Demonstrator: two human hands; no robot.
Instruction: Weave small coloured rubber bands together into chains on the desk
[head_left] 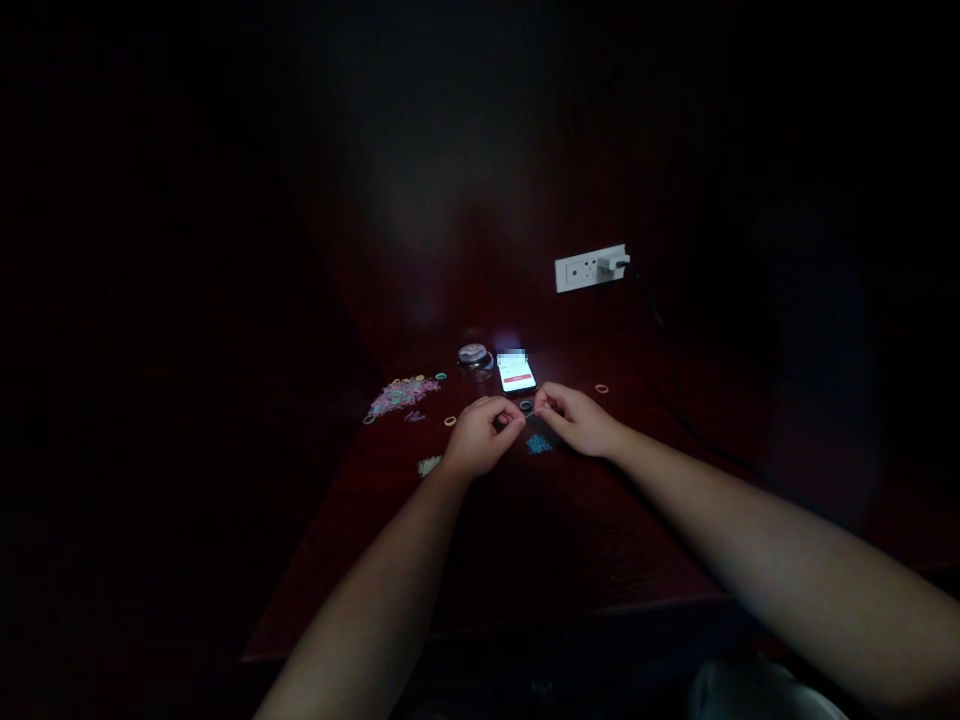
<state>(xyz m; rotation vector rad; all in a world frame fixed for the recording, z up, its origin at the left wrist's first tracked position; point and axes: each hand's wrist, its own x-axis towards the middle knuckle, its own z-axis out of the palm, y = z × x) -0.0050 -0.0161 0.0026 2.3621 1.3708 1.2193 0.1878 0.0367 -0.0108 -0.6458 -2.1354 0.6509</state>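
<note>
My left hand (486, 434) is closed in a pinch over the dark red table, thumb against fingertips. My right hand (576, 418) pinches close beside it. Between the two sets of fingertips runs a short pale strand, seemingly a small rubber band (529, 414); the rest of it is hidden in the fingers. A dark ring-shaped band (526, 405) lies just beyond the fingertips. Below them sits a small heap of blue rubber bands (538, 444). Pale yellow rubber bands (429, 466) form another heap, partly behind my left wrist.
A large mixed pile of pastel bands (405, 396) lies at the left. A lidded clear jar (475, 364) and a lit phone (516, 371) stand at the back. Single rings, one yellow (450, 421) and one orange (601, 388), lie apart. A wall socket (590, 269) holds a plugged-in charger.
</note>
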